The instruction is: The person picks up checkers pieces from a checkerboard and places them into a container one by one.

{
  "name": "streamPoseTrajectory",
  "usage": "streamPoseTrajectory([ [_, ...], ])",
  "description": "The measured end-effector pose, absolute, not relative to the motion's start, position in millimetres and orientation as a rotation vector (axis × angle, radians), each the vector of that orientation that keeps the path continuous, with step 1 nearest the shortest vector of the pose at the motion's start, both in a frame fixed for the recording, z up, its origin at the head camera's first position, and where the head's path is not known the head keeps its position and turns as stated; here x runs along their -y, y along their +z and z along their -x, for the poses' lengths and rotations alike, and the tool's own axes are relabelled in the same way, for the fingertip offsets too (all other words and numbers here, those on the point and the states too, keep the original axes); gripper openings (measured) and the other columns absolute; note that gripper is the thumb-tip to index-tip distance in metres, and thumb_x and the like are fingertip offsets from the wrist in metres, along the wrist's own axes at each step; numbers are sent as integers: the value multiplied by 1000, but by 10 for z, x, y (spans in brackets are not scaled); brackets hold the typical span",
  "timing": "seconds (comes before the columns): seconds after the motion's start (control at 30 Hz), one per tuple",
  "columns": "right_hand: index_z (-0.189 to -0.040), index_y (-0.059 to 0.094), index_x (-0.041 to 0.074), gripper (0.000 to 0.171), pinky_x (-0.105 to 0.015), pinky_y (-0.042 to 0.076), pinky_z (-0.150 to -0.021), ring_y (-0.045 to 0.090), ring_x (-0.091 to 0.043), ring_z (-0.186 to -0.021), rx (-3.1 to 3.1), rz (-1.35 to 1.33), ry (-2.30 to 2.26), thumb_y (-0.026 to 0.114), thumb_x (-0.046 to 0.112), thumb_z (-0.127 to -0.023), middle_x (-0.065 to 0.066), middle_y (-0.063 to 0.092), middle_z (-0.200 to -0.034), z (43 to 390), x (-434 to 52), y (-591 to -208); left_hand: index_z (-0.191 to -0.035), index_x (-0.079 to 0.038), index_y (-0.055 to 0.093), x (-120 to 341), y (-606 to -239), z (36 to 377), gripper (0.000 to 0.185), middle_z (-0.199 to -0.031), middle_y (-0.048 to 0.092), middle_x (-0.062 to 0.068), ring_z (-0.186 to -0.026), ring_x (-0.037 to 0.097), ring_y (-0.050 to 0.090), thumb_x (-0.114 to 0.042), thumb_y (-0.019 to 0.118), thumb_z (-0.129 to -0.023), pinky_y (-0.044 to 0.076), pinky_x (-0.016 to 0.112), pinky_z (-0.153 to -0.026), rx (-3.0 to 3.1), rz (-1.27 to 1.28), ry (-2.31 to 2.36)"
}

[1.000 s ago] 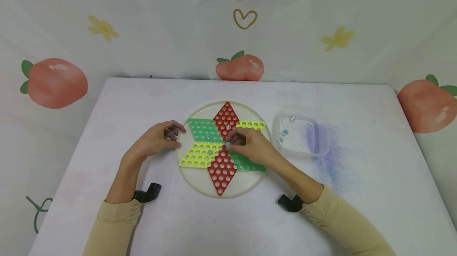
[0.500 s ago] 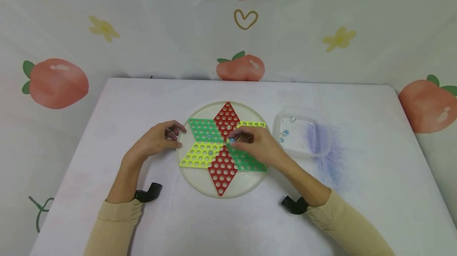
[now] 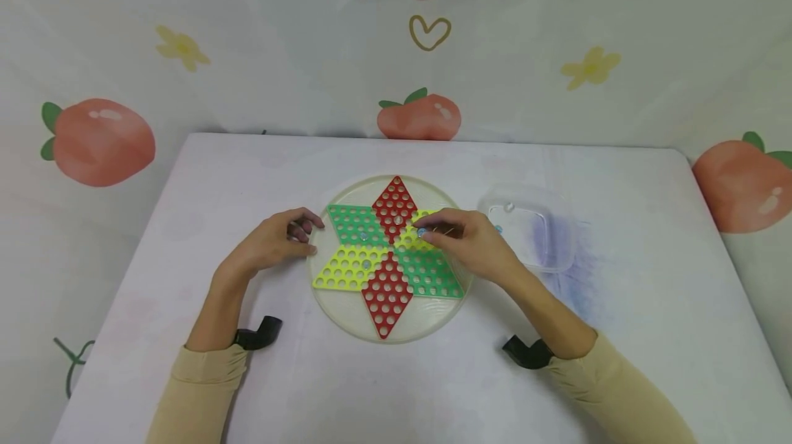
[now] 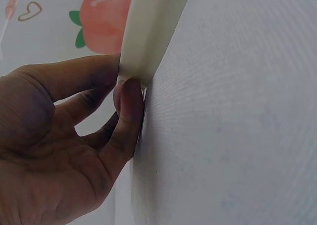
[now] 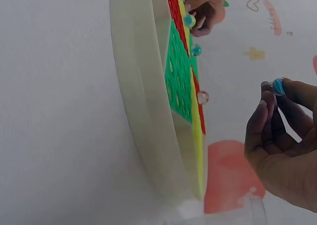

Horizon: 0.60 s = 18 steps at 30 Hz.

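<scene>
- White table (image 3: pixel 185 238) stood against a peach-print backdrop (image 3: pixel 99 141) with "happy" lettering.
- Round cream plastic checkers board (image 3: pixel 346 313) with a red, green and yellow perforated star sat mid-table; a clear plastic tub (image 3: pixel 544 238) stood just beside it on the right, with marbles inside.
- Left hand (image 3: pixel 272 245) rested at the board's left rim, forearm flat on the table, wrist straight. In the left wrist view its fingers (image 4: pixel 130 111) were curled against the rim (image 4: pixel 148 31), thumb over the top: holding the edge.
- Right hand (image 3: pixel 476 245) hovered over the star's right side, wrist raised off the board, forearm angled in from lower right.
- Its thumb and fingertips were pinched narrow on a small blue glass marble (image 3: pixel 422 231), clear of the holes; right wrist view showed the marble (image 5: pixel 278 86) at the fingertips (image 5: pixel 267 93), apart from the board (image 5: pixel 143 101).
- Three more marbles (image 5: pixel 196 50) sat in holes near the star's centre.
- Both sleeves beige; black straps at both wrists.
</scene>
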State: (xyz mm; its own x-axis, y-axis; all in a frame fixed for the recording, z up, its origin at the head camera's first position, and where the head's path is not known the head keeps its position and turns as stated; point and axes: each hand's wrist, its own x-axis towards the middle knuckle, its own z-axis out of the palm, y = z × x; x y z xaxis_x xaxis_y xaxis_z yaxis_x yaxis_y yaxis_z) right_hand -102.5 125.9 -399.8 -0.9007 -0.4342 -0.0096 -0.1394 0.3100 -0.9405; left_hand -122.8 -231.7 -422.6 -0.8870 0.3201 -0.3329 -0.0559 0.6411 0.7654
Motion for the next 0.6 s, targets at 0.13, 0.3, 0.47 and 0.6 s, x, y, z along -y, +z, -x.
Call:
streamPoseTrajectory([
  [0.13,-115,72,2,24,-26,53,-80,67,-33,-94,-2327,527,-1632,70,14,-94,-5,72,-106,1036,-1354,-3984,-120,-5,62,2311,-4216,1229,40,-99,57,12,-90,24,51,-2,76,-83,42,32,-79,-2423,-217,1147],
  [0.3,-114,72,3,23,-26,52,-81,68,-27,-97,-2346,543,-1645,69,13,-94,-9,72,-108,1043,-1464,-3973,-121,-4,62,2315,-4211,1214,42,-100,57,12,-90,24,51,-3,77,-82,41,33,-79,-2423,-220,1156],
  [0.47,-114,71,1,23,-25,53,-81,68,-22,-96,-2357,517,-1675,70,11,-93,-10,72,-109,1039,-1566,-3967,-120,-5,62,2319,-4243,1230,41,-99,57,12,-90,24,51,-3,77,-82,41,34,-79,-2433,-232,1145],
  [0.6,-114,70,-2,24,-25,53,-80,68,-29,-94,-2364,495,-1703,70,8,-92,-10,72,-107,1036,-1648,-3967,-119,-6,63,2310,-4243,1240,40,-98,57,12,-90,25,51,-1,76,-82,41,35,-80,-2435,-226,1144],
])
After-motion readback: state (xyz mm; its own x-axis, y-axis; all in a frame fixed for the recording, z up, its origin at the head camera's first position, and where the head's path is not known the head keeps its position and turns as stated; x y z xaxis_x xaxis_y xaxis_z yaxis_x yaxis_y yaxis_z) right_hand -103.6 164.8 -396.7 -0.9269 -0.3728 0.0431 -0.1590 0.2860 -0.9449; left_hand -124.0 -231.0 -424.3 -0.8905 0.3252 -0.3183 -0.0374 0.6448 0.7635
